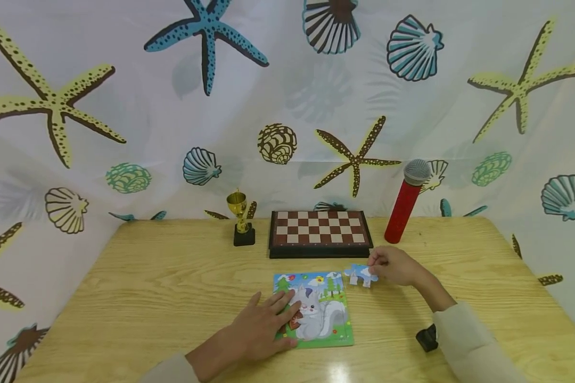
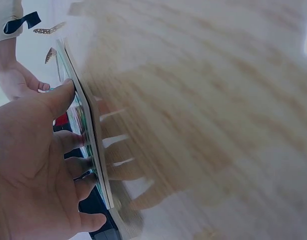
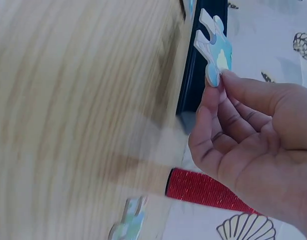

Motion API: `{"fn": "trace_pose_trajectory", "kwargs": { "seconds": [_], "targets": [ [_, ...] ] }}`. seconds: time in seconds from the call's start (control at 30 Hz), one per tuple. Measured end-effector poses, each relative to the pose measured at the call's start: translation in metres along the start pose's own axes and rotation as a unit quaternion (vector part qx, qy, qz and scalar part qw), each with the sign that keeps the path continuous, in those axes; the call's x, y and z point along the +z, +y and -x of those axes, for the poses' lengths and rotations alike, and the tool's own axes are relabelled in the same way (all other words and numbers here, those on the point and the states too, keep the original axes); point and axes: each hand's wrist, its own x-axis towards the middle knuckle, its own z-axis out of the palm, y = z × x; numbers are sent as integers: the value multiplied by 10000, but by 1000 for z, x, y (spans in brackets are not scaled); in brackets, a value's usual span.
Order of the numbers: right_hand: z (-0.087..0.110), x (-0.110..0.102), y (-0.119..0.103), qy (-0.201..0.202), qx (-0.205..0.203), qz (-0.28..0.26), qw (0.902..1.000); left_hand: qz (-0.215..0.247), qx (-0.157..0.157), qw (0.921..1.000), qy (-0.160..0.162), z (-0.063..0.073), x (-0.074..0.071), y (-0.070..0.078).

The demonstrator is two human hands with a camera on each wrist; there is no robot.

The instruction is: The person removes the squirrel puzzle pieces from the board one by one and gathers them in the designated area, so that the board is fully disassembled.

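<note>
My left hand (image 1: 261, 327) rests with spread fingers on the left part of a square jigsaw puzzle (image 1: 333, 330) picturing a grey squirrel. In the left wrist view its thumb (image 2: 61, 97) and fingers lie over the puzzle's edge. Just beyond the puzzle's upper right corner, my right hand (image 1: 395, 266) pinches a blue and white puzzle piece (image 1: 361, 275) between thumb and fingertips. The right wrist view has this piece (image 3: 216, 47) held up off the table, its knobs pointing away from the hand. A second puzzle piece (image 3: 128, 220) lies on the wooden table there.
Behind the puzzle lies a brown-and-white chessboard (image 1: 321, 229) in a black frame. A gold trophy cup (image 1: 239, 213) stands left of it, a red microphone (image 1: 404, 205) right of it. A small black object (image 1: 427, 338) is beside the right sleeve. A shell-print cloth (image 1: 278, 96) hangs behind.
</note>
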Motion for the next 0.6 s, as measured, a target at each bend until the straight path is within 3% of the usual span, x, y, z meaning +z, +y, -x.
{"fn": "trace_pose_trajectory", "kwargs": {
  "seconds": [0.6],
  "targets": [
    [16, -17, 37, 273, 589, 334, 9973, -102, -7, 9999, 21, 1, 1, 0]
  ]
}}
